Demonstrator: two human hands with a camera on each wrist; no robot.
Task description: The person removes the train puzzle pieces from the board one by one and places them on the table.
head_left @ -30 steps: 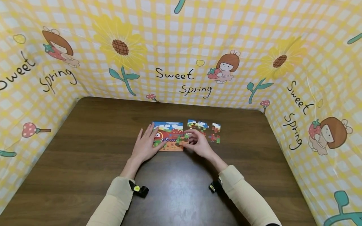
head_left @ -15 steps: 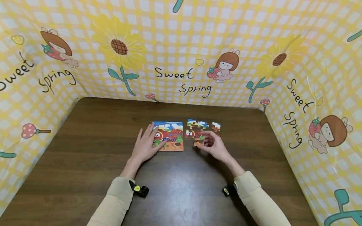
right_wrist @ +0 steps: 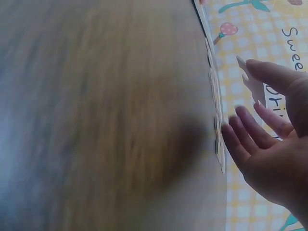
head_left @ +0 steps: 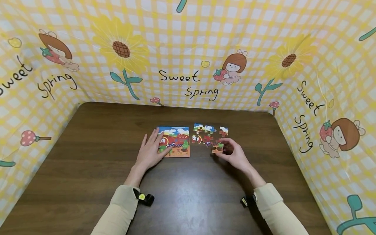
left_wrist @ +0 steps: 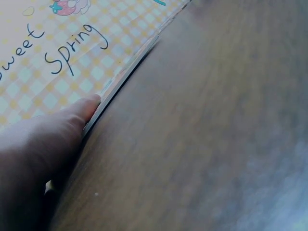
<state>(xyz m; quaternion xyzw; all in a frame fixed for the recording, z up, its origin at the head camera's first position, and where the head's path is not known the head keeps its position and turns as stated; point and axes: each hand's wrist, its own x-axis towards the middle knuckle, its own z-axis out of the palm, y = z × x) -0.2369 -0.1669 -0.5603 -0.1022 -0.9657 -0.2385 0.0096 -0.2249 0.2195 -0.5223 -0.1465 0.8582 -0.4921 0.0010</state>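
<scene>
A colourful train picture board [head_left: 179,143] lies flat on the table in the head view. My left hand [head_left: 150,149] rests on its left part with fingers spread, covering some of the picture. To the right, my right hand [head_left: 236,154] pinches a jigsaw puzzle piece [head_left: 217,149] showing a green plant on orange ground. Several other jigsaw pieces [head_left: 202,138] lie just left of and behind that hand, some of them joined. In the right wrist view, the held piece [right_wrist: 253,84] sits between thumb and fingers, raised off the table.
The brown wooden table [head_left: 176,202] fills the lower part of the head view. Yellow checked cloth [head_left: 182,49] printed with flowers and letters walls it in at the back and both sides. One jigsaw piece [head_left: 224,131] lies apart at the right.
My right hand has carried the plant piece from the board's right edge to the right, toward the front of the other pieces. My left hand stays on the board.
</scene>
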